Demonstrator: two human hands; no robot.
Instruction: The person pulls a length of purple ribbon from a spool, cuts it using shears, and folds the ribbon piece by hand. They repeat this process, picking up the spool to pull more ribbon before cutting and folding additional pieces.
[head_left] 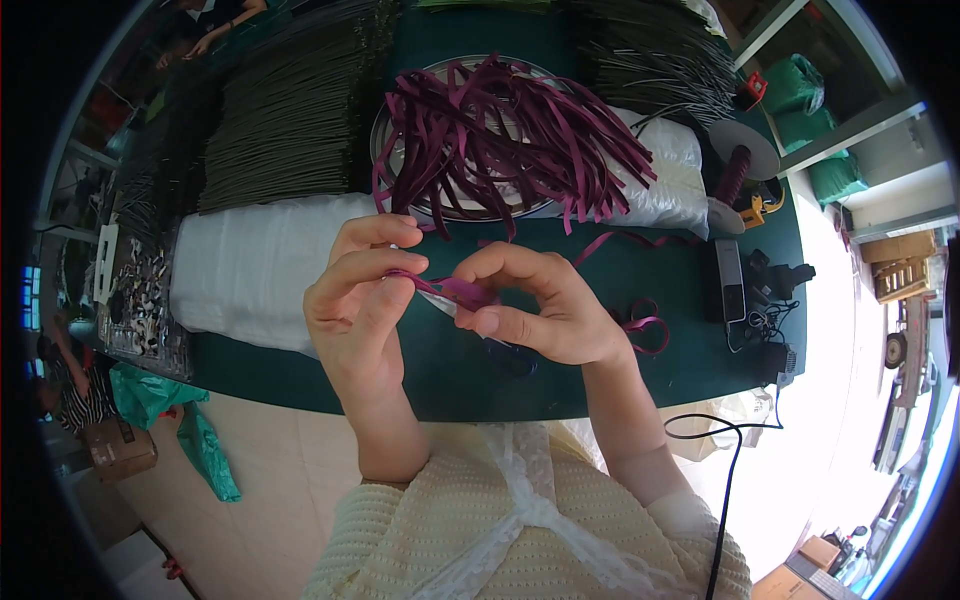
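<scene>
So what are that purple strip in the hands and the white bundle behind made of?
The purple strip, pinched by both hands, looks like woven ribbon with a slight sheen; it bends limply. The white bundle looks like soft material wrapped in clear plastic film, judging by its glossy wrinkles, though that is uncertain.

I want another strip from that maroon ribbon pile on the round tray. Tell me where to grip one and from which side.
Grip a loose end hanging over the near rim of the round tray, coming from the table's near edge. The maroon ribbon strips lie tangled at the centre, but their ends fan out singly there. Both the left hand and right hand now pinch a maroon ribbon piece.
</scene>
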